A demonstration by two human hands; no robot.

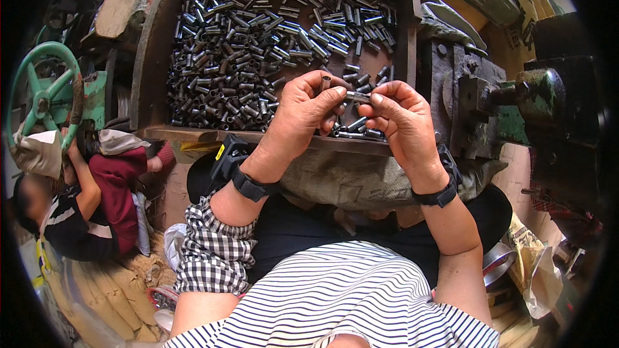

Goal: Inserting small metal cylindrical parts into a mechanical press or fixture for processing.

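Clock read from the middle of the head view, 12 at the top.

Left hand (302, 104), near 12: thumb and bent fingers closed round a short tube (325, 82), which stands roughly upright, its hollow end showing above the thumb. Right hand (401, 116), at 2: thumb and forefinger pinch the near end of a slim metal piece (358, 97). That piece bridges the gap between the hands, between 1 and 2; its other end meets the left fingertips, and whether they grip it I cannot tell.

Both hands are above the near edge of a wooden tray (412, 38), spread across 12. Inside, loose metal tubes (219, 71): dark, dense heap between 10 and 11, brighter and thinner scatter toward 1, a few beneath the hands.

Black strap (255, 187) on the left wrist, another on the right. Checked sleeve (216, 251) on the left forearm, at 8; striped shirt (335, 283) at 6.

Between 9 and 10, a green handwheel (42, 104). Below it, toward 9, a seated co-worker (116, 187) in maroon trousers. Dark machine (451, 90) between 2 and 3. Crumpled printed bag (538, 270) at 4.
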